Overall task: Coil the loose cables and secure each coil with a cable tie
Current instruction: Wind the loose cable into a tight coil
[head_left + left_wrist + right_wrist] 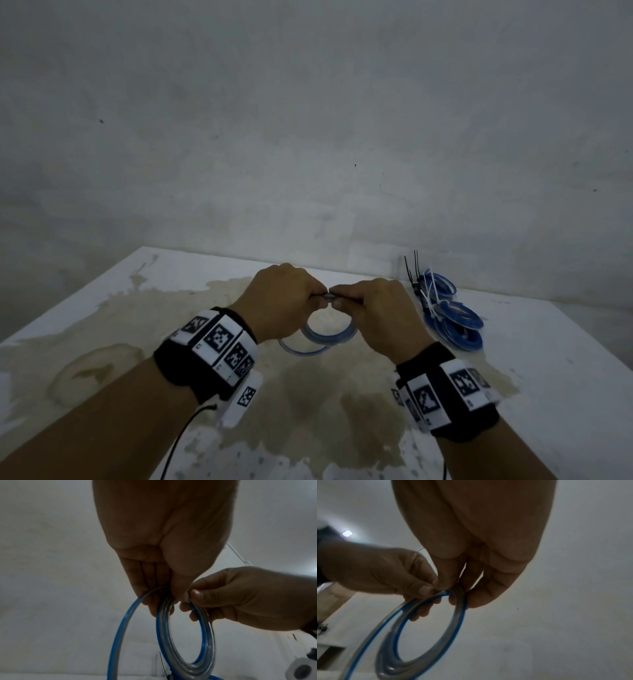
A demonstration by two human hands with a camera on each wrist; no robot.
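Note:
A blue and clear cable coil [320, 337] hangs above the middle of the white table [548, 359], held at its top by both hands. My left hand [286, 303] pinches the coil's top from the left, and my right hand [371, 308] pinches it from the right, fingertips almost touching. In the left wrist view the coil [185, 635] forms a tight ring below my left hand [164, 596], with one looser strand [118, 635] arcing out to the left. The right wrist view shows the ring [426, 635] under my right hand [458, 595]. No tie shows on this coil.
At the table's back right lies a pile of tied blue cable coils [455, 322] with white ties, and black cable ties [412, 270] stand beside them against the wall. A brownish stain [308, 394] covers the table's middle. The wall rises just behind the table.

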